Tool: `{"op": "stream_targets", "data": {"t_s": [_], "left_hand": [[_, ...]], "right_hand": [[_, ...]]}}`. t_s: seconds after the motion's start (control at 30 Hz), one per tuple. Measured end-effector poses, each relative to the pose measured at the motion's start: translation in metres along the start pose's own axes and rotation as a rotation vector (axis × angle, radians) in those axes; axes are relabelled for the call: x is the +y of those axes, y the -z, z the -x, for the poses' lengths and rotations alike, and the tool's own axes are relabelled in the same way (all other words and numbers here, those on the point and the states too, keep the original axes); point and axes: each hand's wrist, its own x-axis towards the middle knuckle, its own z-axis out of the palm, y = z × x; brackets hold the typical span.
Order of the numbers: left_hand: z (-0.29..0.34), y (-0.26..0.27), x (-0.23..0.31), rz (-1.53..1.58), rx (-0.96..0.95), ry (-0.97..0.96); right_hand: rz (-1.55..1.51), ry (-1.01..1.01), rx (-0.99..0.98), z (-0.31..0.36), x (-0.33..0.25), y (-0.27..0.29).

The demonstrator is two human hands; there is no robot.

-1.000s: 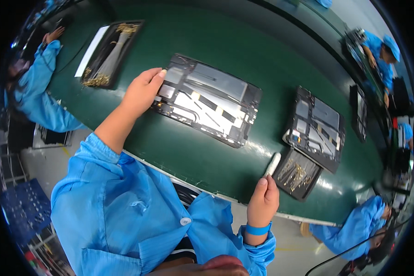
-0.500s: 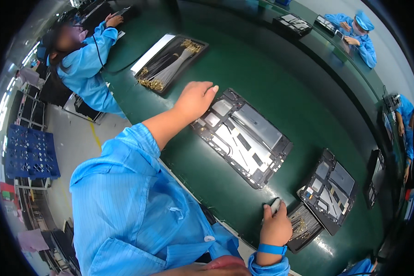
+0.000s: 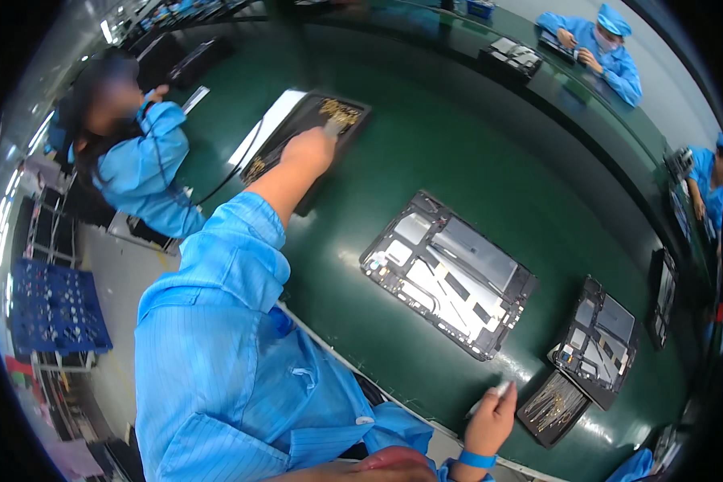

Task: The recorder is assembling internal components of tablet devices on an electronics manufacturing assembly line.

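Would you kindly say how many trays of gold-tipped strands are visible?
2: one tray under the left hand; another tray beside the right hand, partly beneath a tablet.

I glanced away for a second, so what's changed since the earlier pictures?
The left hand has let go of the middle open device and moved forward and leftward to the long cable tray; whether it grips anything there is unclear. The right hand still holds the pale tool. The middle device still lies on the green table; the other open device still overlaps the small tray.
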Motion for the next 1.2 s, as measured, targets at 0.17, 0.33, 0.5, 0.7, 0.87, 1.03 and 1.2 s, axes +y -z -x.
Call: {"op": "stream_targets", "data": {"t_s": [0.17,0.33,0.5,0.7,0.87,1.03,1.2], "left_hand": [[-0.038,-0.015,-0.009,-0.093,-0.220,0.128],[-0.044,-0.007,-0.024,-0.069,-0.163,-0.048],[-0.002,0.041,-0.002,0.230,0.028,-0.181],[0.054,0.083,0.026,1.023,-0.032,-0.256],[0.135,0.086,0.102,1.336,-0.394,-0.210],[0.172,0.008,0.184,1.185,-0.960,-0.431],[0.197,-0.029,0.219,0.676,-1.205,-0.527]], "right_hand": [[0.127,-0.048,0.157,0.002,-0.003,-0.024],[0.134,-0.060,0.088,-0.009,-0.002,-0.032],[0.106,0.082,0.181,-0.012,-0.001,-0.031],[-0.050,0.048,0.147,-0.013,0.005,-0.021],[-0.469,-0.174,0.087,0.002,0.015,-0.007],[-0.531,-0.226,0.061,0.029,0.020,0.008],[-0.854,-0.337,0.113,0.035,0.039,-0.002]]}}
